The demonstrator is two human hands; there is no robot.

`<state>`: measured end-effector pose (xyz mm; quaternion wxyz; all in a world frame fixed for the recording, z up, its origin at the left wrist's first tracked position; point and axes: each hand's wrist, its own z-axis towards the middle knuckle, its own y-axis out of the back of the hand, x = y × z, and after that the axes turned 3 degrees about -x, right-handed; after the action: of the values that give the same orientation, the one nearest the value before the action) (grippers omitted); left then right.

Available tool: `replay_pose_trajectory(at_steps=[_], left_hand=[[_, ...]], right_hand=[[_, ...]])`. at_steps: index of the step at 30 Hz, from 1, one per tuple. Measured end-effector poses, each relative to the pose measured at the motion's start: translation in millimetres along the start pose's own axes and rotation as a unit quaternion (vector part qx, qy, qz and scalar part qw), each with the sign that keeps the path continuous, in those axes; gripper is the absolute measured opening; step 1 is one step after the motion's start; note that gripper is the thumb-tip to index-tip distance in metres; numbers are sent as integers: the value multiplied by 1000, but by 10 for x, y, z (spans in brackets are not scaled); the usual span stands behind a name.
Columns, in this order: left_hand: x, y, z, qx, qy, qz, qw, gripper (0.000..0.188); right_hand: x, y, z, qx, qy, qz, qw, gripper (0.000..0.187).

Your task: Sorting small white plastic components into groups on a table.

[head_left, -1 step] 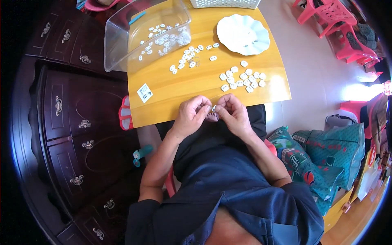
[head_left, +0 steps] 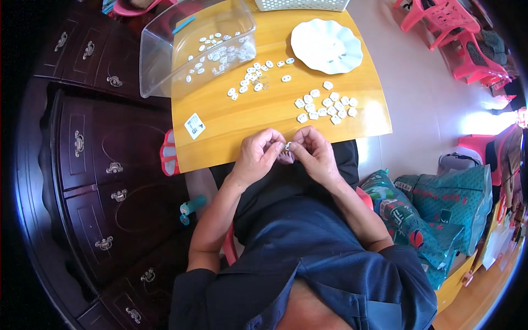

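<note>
Just past the table's near edge, the fingertips of my left hand (head_left: 257, 155) and my right hand (head_left: 317, 158) meet in pinches. Between them is a small white plastic piece (head_left: 287, 146), mostly covered by the fingers. Similar small white pieces with dark spots lie beyond my hands on the wooden table (head_left: 220, 121). One loose cluster of pieces (head_left: 245, 82) is at the middle left, with a few thin metal-looking bits (head_left: 264, 85) among it. Another cluster of pieces (head_left: 333, 105) lies to the right.
A clear plastic bin (head_left: 157, 69) with more white pieces stands at the far left. A white scalloped plate (head_left: 308, 47) and a white perforated basket (head_left: 302, 4) are at the back. A printed label (head_left: 194, 126) lies at left. Dark drawers (head_left: 115, 137) flank the left; teal bags (head_left: 451, 192) stand right.
</note>
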<state>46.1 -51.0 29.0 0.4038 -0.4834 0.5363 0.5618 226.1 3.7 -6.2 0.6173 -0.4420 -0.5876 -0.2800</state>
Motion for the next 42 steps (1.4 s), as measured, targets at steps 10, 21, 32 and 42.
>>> replay_pose_trajectory(at_steps=[10, 21, 32, 42], left_hand=[[-120, -99, 1, -10, 25, -18, 999, 5], [-14, -80, 1, -48, 23, -39, 998, 5], [-13, -67, 11, -33, 17, 5, 999, 5], [-148, -90, 53, -3, 3, 54, 999, 4]], right_hand=[[-80, -26, -62, -39, 8, 17, 999, 13], [-53, -3, -50, -30, 16, 49, 998, 13], [-109, 67, -43, -11, 20, 12, 1000, 12], [-102, 60, -58, -14, 22, 12, 1000, 12]])
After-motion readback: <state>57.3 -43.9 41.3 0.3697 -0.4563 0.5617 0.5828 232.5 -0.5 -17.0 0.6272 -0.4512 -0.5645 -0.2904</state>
